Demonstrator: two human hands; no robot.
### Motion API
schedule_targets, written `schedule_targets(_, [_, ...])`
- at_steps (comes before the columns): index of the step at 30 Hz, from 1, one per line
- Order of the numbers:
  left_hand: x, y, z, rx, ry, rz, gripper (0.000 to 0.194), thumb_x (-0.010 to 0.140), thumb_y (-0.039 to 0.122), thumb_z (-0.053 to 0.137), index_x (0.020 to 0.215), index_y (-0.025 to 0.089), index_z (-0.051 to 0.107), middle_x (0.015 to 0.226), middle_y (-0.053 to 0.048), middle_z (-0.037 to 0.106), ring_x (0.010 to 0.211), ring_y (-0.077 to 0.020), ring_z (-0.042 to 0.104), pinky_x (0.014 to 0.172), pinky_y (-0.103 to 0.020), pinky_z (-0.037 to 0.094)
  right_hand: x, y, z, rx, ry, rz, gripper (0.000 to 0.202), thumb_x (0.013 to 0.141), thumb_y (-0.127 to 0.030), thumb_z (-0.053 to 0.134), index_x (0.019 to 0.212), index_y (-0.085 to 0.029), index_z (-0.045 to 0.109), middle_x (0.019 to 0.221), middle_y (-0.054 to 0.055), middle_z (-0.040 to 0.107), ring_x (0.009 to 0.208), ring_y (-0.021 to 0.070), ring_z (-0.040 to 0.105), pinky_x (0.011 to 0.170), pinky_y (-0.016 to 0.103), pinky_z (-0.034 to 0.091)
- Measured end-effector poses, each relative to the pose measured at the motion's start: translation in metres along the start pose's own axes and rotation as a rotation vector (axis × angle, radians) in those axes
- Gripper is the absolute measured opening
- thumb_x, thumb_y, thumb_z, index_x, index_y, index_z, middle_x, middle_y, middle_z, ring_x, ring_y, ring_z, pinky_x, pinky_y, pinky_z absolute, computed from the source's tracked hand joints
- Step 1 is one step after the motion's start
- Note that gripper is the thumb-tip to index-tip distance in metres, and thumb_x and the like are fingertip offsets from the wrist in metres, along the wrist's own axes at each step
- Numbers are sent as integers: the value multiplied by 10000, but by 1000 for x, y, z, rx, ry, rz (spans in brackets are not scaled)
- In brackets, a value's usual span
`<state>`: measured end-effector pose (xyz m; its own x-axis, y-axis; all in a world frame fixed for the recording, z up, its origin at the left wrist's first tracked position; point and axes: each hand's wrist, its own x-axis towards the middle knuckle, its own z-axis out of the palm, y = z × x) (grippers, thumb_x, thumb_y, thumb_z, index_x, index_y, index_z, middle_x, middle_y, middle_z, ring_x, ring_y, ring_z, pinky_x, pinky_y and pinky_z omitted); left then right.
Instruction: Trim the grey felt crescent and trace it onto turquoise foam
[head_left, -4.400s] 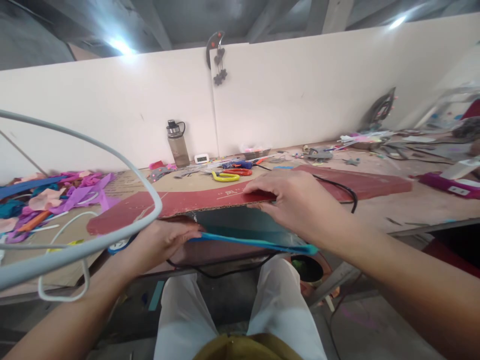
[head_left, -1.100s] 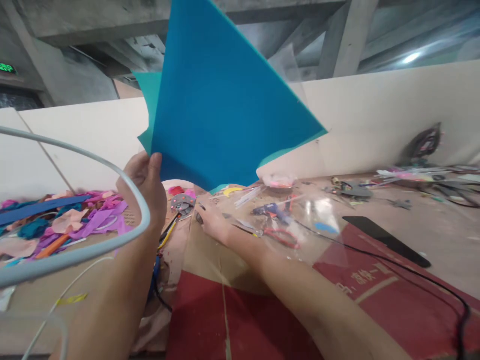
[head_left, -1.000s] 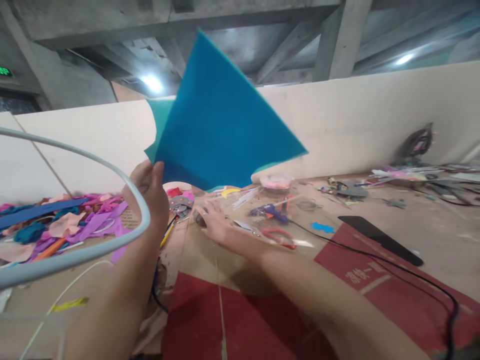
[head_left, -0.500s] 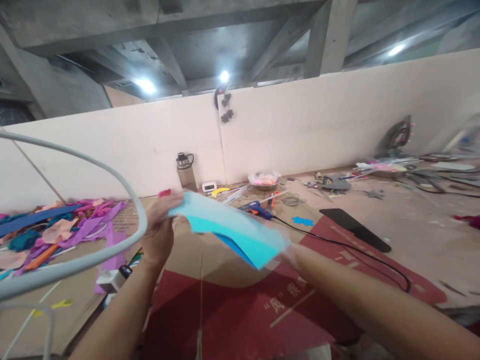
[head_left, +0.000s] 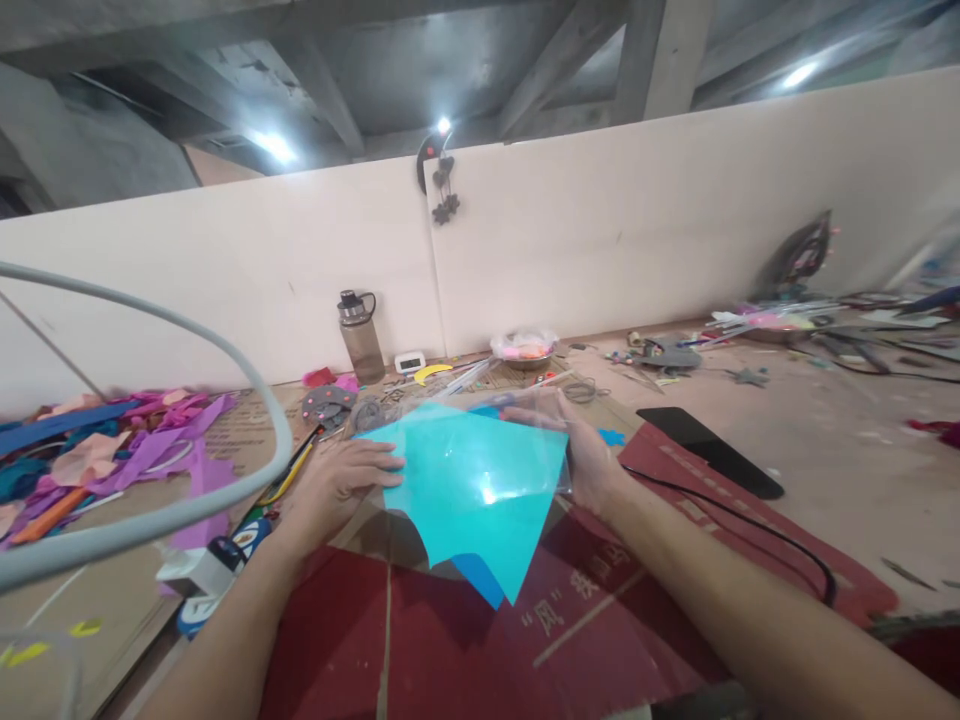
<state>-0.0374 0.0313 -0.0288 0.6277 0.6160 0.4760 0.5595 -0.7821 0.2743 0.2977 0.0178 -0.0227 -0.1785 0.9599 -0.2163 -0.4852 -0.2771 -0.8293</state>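
Observation:
Between my hands, over the red and brown cardboard, is a turquoise sheet (head_left: pixel 465 470) with a cut, pointed outline. A blue sheet (head_left: pixel 478 578) shows beneath its lower edge. Shiny clear plastic (head_left: pixel 544 405) covers the turquoise sheet and reaches past its upper right side, like a bag or sleeve. My left hand (head_left: pixel 356 475) is closed on the left edge, fingers on top and thumb hidden. At the right edge my right hand (head_left: pixel 581 455) grips the plastic and sheets, its fingers partly behind them.
Red-printed cardboard (head_left: pixel 330 630) lies under my hands. A black cable (head_left: pixel 735 525) and a dark flat piece (head_left: pixel 705 455) are on the right. Coloured scraps (head_left: pixel 97 450) and a thick pale tube (head_left: pixel 255 370) are on the left. A bottle (head_left: pixel 361 340) stands by the wall.
The sheets were tilted and raised, seen nearly edge-on; now they face me, lower down. My left hand has come down and right, and my right hand has turned up at the right edge.

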Motion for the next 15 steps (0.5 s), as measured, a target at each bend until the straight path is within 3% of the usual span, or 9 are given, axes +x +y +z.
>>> schedule_targets(3, [1, 4, -2, 25, 7, 23, 261, 892, 251, 521, 921, 347, 762, 1100, -36, 721, 1186, -239, 579, 1015, -484, 435, -4, -7, -2, -36, -95, 32, 547, 872, -606, 429, 1076, -143, 638, 1195, 154, 651, 945, 256, 671, 841, 417, 539])
schedule_targets(6, [3, 12, -4, 5, 65, 20, 312, 897, 203, 492, 898, 357, 764, 1132, -17, 708, 1236, -236, 534, 1034, -500, 412, -3, -4, -9, -200, -240, -61, 419, 841, -443, 551, 1174, -193, 600, 1324, 115, 577, 1069, 243, 629, 900, 403, 518])
schedule_targets(9, [4, 22, -6, -41, 168, -47, 366, 888, 156, 454, 829, 338, 765, 1198, -6, 677, 1280, -233, 486, 1069, -519, 373, 3, 5, -19, -495, -347, -198, 565, 737, -308, 658, 1285, -258, 530, 1430, 81, 483, 1190, 250, 559, 925, 418, 503])
schedule_targets(13, [7, 28, -4, -164, 330, -269, 315, 816, 135, 484, 927, 282, 739, 1394, -24, 525, 1317, -254, 437, 1075, -504, 370, 11, 15, -25, -865, -270, -402, 518, 764, -302, 615, 1276, -244, 562, 1429, 90, 477, 1265, 264, 494, 996, 435, 447])
schedule_targets(15, [8, 27, -1, -317, 430, -443, 350, 766, 145, 547, 1068, 263, 679, 1372, -62, 535, 1267, -267, 490, 1019, -476, 433, 12, 20, -26, -996, -208, -493, 495, 797, -306, 578, 1287, -235, 562, 1399, 96, 505, 1281, 276, 476, 1017, 456, 425])
